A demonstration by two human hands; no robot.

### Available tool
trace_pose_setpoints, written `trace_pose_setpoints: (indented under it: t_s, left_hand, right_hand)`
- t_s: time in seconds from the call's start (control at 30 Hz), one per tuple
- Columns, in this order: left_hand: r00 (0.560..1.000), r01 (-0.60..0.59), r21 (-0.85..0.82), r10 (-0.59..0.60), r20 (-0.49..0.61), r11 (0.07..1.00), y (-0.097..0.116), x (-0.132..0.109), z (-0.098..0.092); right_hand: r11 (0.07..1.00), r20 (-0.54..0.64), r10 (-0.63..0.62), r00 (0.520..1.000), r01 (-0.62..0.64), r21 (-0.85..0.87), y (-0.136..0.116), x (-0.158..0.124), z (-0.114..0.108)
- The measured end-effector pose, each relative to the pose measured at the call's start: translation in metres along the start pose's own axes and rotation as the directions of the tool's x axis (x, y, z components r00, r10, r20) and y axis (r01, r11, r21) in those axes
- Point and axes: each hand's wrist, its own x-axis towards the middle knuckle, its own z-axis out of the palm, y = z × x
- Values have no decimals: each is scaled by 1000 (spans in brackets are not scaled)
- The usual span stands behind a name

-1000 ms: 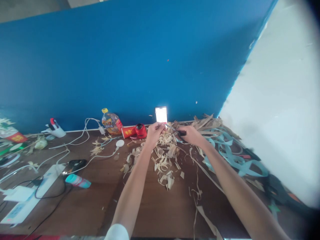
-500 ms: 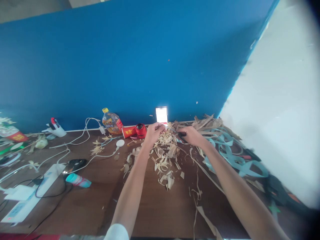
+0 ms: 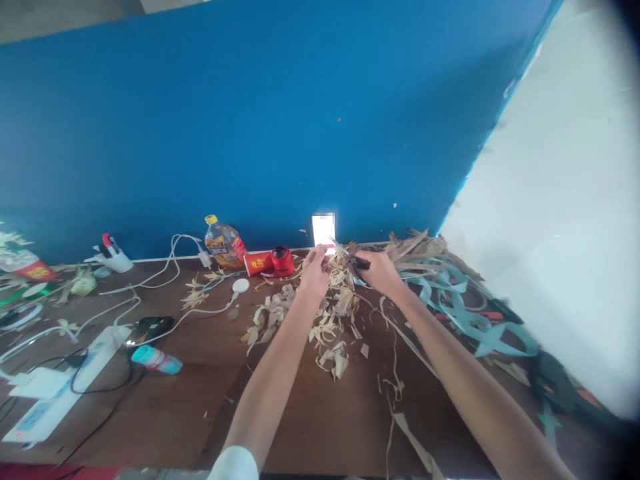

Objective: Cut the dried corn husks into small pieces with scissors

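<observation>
My right hand (image 3: 379, 269) is closed round the dark handles of a pair of scissors (image 3: 345, 249), whose thin metal blades point up and left. To its left, my left hand (image 3: 316, 270) has its thumb and fingers pinched together; what lies between them is too small to make out. Below and around both hands is a heap of pale dry husk scraps (image 3: 336, 327), curled strips and cut pieces. Just behind the hands, a bright phone screen (image 3: 323, 230) leans upright against the blue wall.
A drink bottle (image 3: 223, 243) and red cups (image 3: 257, 263) stand left of the hands. Light-blue ribbon (image 3: 463, 300) and dry husks lie on the right. Farther left are a power strip (image 3: 65, 393), cables, a turquoise roll (image 3: 157, 360) and a white pen cup (image 3: 117, 260).
My left hand has shifted slightly right and turned. The scissors have lifted and tilted, so their blades now show against the phone screen. My right hand stays nearly in place.
</observation>
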Motion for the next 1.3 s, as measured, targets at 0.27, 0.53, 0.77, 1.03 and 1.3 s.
trace_pose_setpoints:
  t_s: [0.27,0.53,0.77,1.03,1.3]
  left_hand:
    - [995,-18,-51,13,-97,999,-2,-6,6]
    - [980,-62,21,65,-190,998,-2,-10,9]
    - [963,-113,120,138,-232,986,-1,-12,12]
    - [928,-159,248,230,-293,956,-2,-15,13]
    - [912,-204,323,299,-281,924,-2,-16,13]
  right_hand:
    - [983,47,-6,999,14,-182,-5,-2,14]
    - [963,57,1,998,14,-270,-11,-4,18]
    - [962,43,25,999,-13,-274,-13,-7,29]
    - [958,23,108,994,-98,-270,-25,-11,42]
    - [961,28,114,993,-104,-255,-32,-14,46]
